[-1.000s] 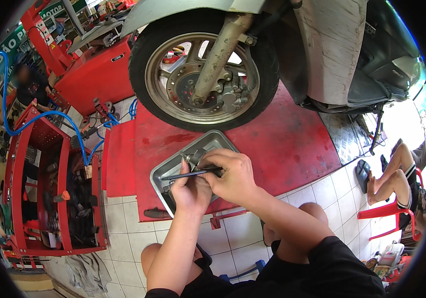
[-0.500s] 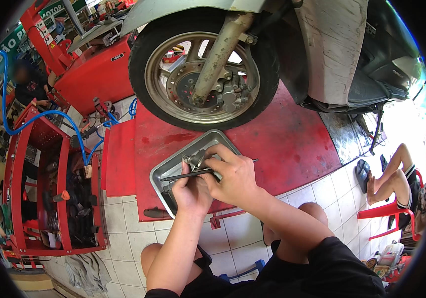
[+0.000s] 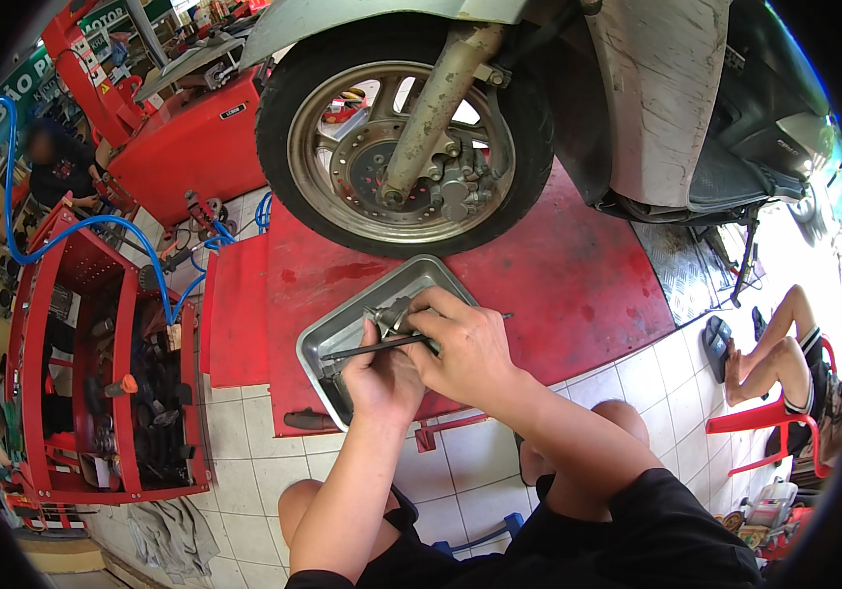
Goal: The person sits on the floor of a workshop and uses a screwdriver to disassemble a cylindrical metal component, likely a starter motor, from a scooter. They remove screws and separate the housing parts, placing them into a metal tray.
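Over the steel tray (image 3: 354,309), the left hand (image 3: 386,391) grips a small metal part (image 3: 393,314); the right hand (image 3: 470,346) clasps a slim black rod (image 3: 347,352). The rod's long axis runs crosswise, its free tip above the tray's left side, nearer the left hand.

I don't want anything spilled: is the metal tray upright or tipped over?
Upright: the metal tray rests on the red platform with its open side facing up, rim and inside showing.
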Demonstrator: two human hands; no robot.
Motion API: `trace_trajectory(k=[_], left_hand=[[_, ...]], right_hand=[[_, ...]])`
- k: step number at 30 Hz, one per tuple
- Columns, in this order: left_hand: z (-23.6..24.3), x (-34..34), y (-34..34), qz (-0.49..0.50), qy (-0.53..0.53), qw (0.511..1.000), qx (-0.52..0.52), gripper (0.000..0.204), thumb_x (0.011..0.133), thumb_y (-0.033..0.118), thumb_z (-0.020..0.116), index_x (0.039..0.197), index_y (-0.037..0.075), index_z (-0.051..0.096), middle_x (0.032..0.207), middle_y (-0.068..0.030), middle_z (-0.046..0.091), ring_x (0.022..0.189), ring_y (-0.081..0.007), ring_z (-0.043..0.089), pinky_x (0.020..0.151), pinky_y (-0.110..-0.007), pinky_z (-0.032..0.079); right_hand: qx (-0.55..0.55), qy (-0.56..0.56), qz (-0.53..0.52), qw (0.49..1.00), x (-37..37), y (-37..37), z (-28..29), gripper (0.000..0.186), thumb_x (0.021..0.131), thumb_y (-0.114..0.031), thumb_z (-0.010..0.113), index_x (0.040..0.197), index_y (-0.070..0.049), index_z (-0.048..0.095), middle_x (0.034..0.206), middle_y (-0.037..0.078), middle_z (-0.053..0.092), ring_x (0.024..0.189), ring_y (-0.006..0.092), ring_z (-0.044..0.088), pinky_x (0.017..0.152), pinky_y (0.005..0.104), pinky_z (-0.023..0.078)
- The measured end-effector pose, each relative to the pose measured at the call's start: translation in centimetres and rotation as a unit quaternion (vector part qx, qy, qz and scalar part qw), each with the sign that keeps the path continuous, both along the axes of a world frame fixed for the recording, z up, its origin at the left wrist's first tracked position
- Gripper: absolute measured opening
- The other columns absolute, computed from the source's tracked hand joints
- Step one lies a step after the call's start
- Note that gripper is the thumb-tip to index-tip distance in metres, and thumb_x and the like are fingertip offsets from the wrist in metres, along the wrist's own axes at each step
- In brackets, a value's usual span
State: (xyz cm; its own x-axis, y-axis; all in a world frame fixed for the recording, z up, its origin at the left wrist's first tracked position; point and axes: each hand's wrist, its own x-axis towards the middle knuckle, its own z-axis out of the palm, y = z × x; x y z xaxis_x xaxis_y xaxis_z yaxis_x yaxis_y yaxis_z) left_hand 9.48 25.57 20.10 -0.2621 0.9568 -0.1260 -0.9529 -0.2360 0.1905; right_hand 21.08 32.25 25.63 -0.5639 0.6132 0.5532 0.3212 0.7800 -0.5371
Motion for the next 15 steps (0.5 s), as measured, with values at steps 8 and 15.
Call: trace_trajectory(k=[8, 15], left_hand=[[0.2, 0.1, 0.1, 0.005, -0.005, 1.000, -0.018, 0.036, 0.105, 0.032, 0.051, 0.124, 0.003, 0.058, 0.126, -0.0119, 0.065, 0.120, -0.0275, 0.059, 0.107, -0.044, 0.043], [-0.9, -0.4, 0.0, 0.002, -0.007, 1.000, 0.006, 0.037, 0.106, 0.032, 0.048, 0.126, 0.003, 0.058, 0.127, -0.0121, 0.065, 0.120, -0.0274, 0.060, 0.106, -0.044, 0.044]], right_hand=[[-0.010, 0.005, -0.010, 1.000, -0.1, -0.1, 0.3, 0.018, 0.071, -0.013, 0.080, 0.086, -0.006, 0.072, 0.094, 0.003, 0.067, 0.068, 0.0280, 0.068, 0.058, 0.0370, 0.053], [-0.019, -0.011, -0.012, 1.000, -0.1, -0.4, 0.4, 0.023, 0.070, -0.013, 0.080, 0.090, -0.006, 0.072, 0.094, 0.003, 0.067, 0.070, 0.0292, 0.068, 0.058, 0.0382, 0.054]])
